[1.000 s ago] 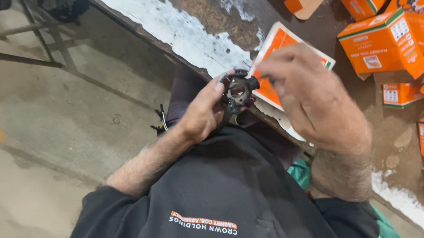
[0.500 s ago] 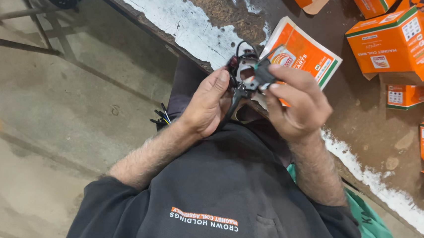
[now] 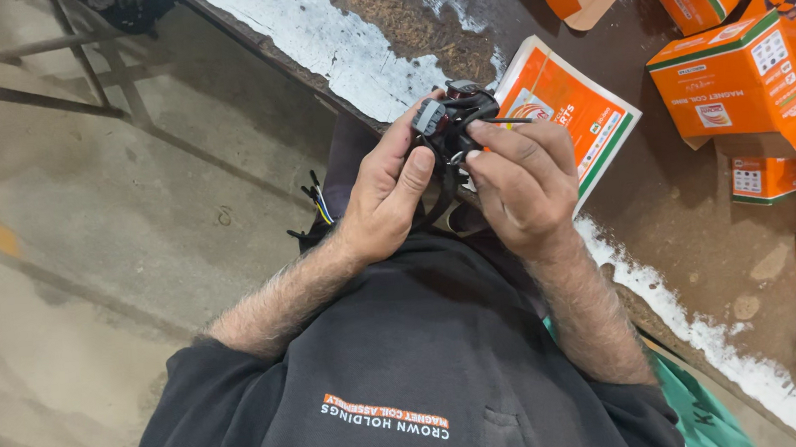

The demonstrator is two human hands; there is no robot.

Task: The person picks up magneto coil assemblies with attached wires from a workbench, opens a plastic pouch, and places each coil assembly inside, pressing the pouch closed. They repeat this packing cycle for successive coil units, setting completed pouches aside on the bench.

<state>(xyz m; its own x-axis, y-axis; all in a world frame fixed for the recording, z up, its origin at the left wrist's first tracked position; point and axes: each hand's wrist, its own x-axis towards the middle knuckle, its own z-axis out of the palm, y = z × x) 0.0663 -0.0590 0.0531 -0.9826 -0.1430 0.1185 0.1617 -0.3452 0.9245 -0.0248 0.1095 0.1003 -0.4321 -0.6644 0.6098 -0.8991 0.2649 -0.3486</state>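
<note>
Both my hands hold a small black wiring part with a grey plug (image 3: 447, 122) just above my chest. My left hand (image 3: 386, 192) grips it from the left, thumb up against the grey plug. My right hand (image 3: 518, 182) pinches its black wires from the right. Loose coloured wire ends (image 3: 315, 206) hang below my left wrist. A flat orange and white box (image 3: 569, 109) lies on the brown worktable (image 3: 697, 221) right behind my hands.
Several orange cardboard boxes (image 3: 734, 83) stand and lie at the right on the worktable, some open. White powder streaks (image 3: 339, 46) run along the table edge. The concrete floor (image 3: 91, 236) and a metal frame (image 3: 52, 80) are at the left.
My right hand has come off the top of the part and now pinches its wires. The part has turned in my hands, and the grey plug now shows.
</note>
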